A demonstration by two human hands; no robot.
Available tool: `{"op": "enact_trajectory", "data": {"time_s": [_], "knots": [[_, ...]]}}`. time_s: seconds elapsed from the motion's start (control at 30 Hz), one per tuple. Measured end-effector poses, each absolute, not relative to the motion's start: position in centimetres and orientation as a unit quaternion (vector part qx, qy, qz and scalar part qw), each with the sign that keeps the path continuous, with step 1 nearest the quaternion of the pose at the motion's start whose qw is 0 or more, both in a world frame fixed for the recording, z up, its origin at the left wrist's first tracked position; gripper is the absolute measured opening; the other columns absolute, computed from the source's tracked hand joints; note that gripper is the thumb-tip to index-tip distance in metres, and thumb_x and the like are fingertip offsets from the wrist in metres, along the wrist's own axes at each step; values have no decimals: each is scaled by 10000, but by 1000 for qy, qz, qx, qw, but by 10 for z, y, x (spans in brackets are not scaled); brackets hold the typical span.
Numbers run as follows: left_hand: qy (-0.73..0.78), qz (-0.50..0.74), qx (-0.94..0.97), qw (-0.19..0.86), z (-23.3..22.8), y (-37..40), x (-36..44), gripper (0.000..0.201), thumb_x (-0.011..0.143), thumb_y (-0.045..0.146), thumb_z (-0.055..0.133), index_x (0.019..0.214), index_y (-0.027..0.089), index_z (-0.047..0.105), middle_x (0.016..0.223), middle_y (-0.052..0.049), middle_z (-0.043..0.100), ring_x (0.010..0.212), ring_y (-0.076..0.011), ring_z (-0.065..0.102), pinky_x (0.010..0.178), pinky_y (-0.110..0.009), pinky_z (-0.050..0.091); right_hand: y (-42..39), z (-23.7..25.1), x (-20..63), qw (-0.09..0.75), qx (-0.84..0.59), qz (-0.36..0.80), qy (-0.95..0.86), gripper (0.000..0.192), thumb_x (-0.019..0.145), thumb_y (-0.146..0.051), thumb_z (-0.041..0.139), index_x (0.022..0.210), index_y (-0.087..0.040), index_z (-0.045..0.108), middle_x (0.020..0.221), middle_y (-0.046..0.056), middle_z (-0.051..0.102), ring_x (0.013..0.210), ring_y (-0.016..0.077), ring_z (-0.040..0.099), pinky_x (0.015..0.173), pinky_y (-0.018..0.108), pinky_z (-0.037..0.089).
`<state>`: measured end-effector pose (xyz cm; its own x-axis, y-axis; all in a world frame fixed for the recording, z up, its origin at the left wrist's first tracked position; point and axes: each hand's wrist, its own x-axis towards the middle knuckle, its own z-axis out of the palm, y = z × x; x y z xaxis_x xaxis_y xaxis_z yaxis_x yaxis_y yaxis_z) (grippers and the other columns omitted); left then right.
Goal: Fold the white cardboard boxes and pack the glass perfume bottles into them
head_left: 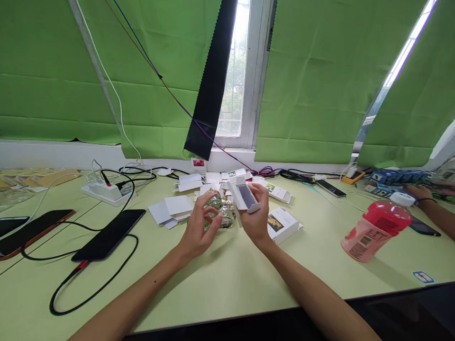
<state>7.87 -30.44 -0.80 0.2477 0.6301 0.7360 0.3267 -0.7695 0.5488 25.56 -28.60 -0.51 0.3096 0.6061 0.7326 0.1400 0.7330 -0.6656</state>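
Note:
My right hand (255, 219) is closed around a small white cardboard box (244, 195). The box is tilted, its flaps stand up and its open end faces me, showing a hollow inside. My left hand (199, 229) is to the left of it, fingers curved and apart, in front of a cluster of small clear glass ornaments (227, 220) with gold-coloured tops. These glass pieces are partly hidden by the left fingers, so contact with them is unclear. A white printed box (282, 224) lies beside my right wrist.
Unfolded white cartons (178, 206) lie behind my hands. At left are a black phone (109, 235) on a cable and a white power strip (106, 192). A pink bottle (377, 229) stands at right, near another person's hand (420, 192). Cables (295, 174) run along the back.

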Motion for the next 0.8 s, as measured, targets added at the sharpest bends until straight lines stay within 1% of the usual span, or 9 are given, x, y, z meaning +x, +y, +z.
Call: {"op": "enact_trajectory", "data": {"time_s": [0.07, 0.13, 0.2, 0.27, 0.37, 0.47, 0.53, 0.6, 0.8], "knots": [[326, 525, 776, 128, -7, -304, 80, 398, 1035, 309, 556, 1410, 297, 426, 1322, -101, 540, 794, -106, 652, 557, -212, 555, -284, -2, 257, 765, -337, 200, -511, 542, 788, -305, 796, 1242, -230, 510, 1156, 82, 697, 1035, 222, 694, 921, 368, 555], [339, 510, 782, 113, -8, -303, 80, 338, 1020, 298, 576, 1339, 274, 467, 1162, -60, 598, 729, -98, 634, 519, -194, 526, -282, 0, 259, 787, -341, 245, -452, 510, 796, -372, 803, 1198, -228, 523, 1068, 49, 710, 933, 194, 697, 849, 333, 563], [347, 489, 794, 105, -11, -301, 79, 326, 1010, 289, 582, 1319, 265, 482, 1051, -29, 627, 676, -93, 621, 511, -194, 515, -278, 2, 261, 805, -339, 291, -390, 493, 789, -420, 803, 1162, -231, 541, 992, 14, 708, 858, 172, 683, 781, 299, 559], [350, 466, 806, 107, -14, -300, 78, 348, 1005, 285, 578, 1337, 266, 474, 987, -8, 646, 627, -86, 607, 504, -192, 502, -273, 2, 262, 817, -327, 344, -326, 488, 764, -438, 804, 1136, -234, 563, 978, -1, 712, 844, 167, 680, 753, 286, 559], [349, 436, 822, 112, -17, -300, 78, 388, 1001, 292, 576, 1368, 269, 452, 955, 0, 670, 594, -82, 596, 484, -183, 477, -267, 5, 262, 816, -306, 430, -236, 497, 708, -421, 804, 1118, -229, 598, 1000, 0, 737, 866, 185, 707, 750, 301, 585], [344, 412, 836, 112, -17, -302, 78, 447, 983, 276, 588, 1399, 270, 425, 988, -13, 707, 585, -80, 595, 491, -185, 483, -266, 7, 260, 793, -298, 496, -190, 457, 666, -390, 797, 1056, -214, 636, 897, -12, 746, 776, 187, 717, 679, 294, 593], [339, 395, 845, 119, -16, -303, 79, 493, 971, 262, 592, 1426, 273, 403, 1035, -27, 726, 586, -79, 602, 500, -189, 496, -268, 9, 258, 777, -290, 523, -197, 411, 665, -375, 785, 1017, -208, 654, 855, -15, 750, 725, 185, 715, 641, 290, 593], [335, 383, 851, 128, -15, -304, 79, 513, 967, 259, 591, 1439, 277, 391, 1063, -35, 733, 597, -82, 617, 502, -190, 503, -271, 9, 257, 772, -282, 528, -216, 388, 674, -366, 775, 1009, -209, 660, 869, -13, 763, 719, 189, 724, 634, 296, 600], [337, 370, 855, 134, -15, -305, 76, 499, 961, 282, 592, 1428, 265, 418, 1037, -31, 748, 567, -85, 611, 506, -208, 512, -269, 4, 256, 771, -288, 511, -248, 397, 693, -372, 768, 1032, -216, 632, 918, -9, 765, 774, 201, 741, 685, 319, 614]]}}
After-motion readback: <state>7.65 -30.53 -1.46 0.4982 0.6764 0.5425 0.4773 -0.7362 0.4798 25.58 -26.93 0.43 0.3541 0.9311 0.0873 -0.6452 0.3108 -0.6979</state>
